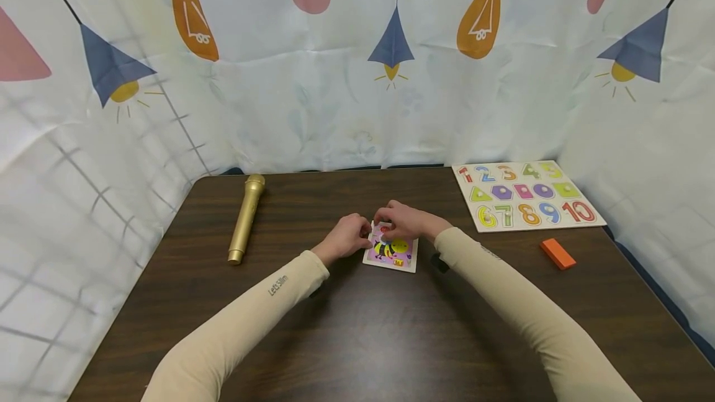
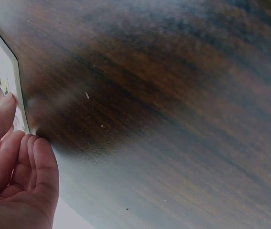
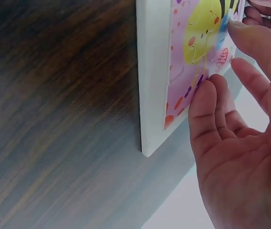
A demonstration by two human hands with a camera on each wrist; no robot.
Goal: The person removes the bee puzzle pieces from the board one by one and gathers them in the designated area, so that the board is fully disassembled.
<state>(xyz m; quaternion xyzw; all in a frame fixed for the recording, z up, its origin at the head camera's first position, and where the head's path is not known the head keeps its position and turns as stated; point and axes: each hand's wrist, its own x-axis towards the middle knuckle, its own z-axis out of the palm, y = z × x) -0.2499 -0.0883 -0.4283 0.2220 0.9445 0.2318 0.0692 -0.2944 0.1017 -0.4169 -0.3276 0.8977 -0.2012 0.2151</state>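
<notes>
A small jigsaw puzzle (image 1: 400, 259) with a smiling bee on pink, set in a white frame, lies on the table below both hands. At its upper left corner my left hand (image 1: 347, 237) holds the edge, thumb over the face and fingers curled at the side. My right hand (image 1: 410, 221) comes over the far edge. In the right wrist view its thumb presses on the puzzle face (image 3: 197, 43) by a blue wing, while the other fingers bend at the border. The left wrist view shows only a strip of the white frame (image 2: 17, 78). The hands hide the puzzle's upper left part.
A gold microphone (image 1: 247, 219) lies at the left of the dark wooden table (image 1: 357, 340). At the back right is a number and shape board (image 1: 463, 186), with an orange block (image 1: 557, 254) in front of it. A patterned curtain (image 1: 335, 104) surrounds the table's back and sides.
</notes>
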